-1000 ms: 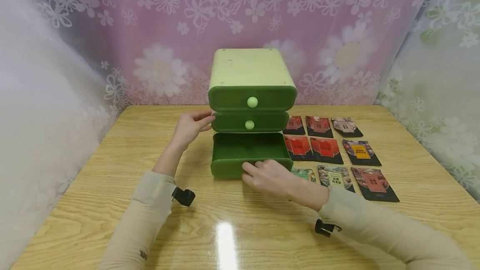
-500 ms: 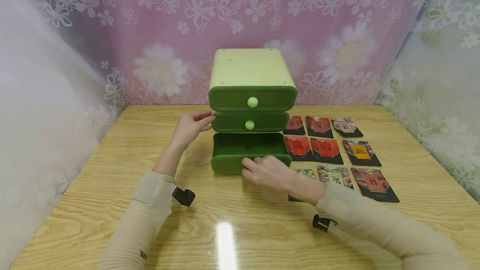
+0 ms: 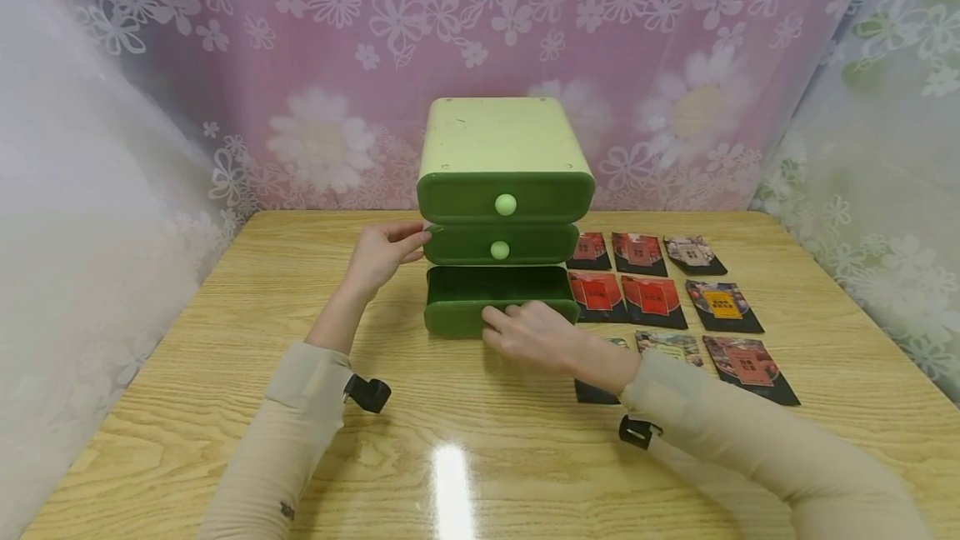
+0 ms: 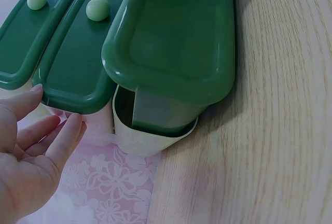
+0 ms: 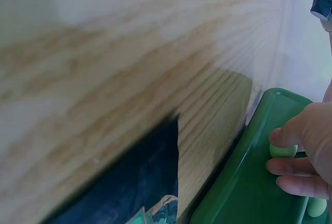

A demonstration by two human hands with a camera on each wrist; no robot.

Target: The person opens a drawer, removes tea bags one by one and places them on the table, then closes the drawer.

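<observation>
A cream cabinet (image 3: 498, 132) with green drawers and pale round knobs stands mid-table. Its bottom drawer (image 3: 450, 319) sticks out part way, with a dark gap above its front. My right hand (image 3: 528, 336) pinches that drawer's knob (image 5: 282, 151) between thumb and fingers, hiding it in the head view. At the cabinet's left side, my left hand (image 3: 377, 257) touches the end of the middle drawer (image 4: 78, 63); its thumb and extended fingers rest at the edge. The top drawer (image 3: 457, 197) and the middle one sit flush in the cabinet.
Several flat foil packets lie in rows right of the cabinet, among them a red one (image 3: 654, 298), a yellow-labelled one (image 3: 722, 305) and a black-edged one (image 3: 750, 365). My right forearm passes over the nearest row. A floral curtain (image 3: 330, 40) hangs behind the wooden table (image 3: 300, 473).
The bottom drawer has slid back toward the cabinet, narrowing its opening, and my right hand moved with it. The packet under my right forearm shows more. My left hand has stayed put.
</observation>
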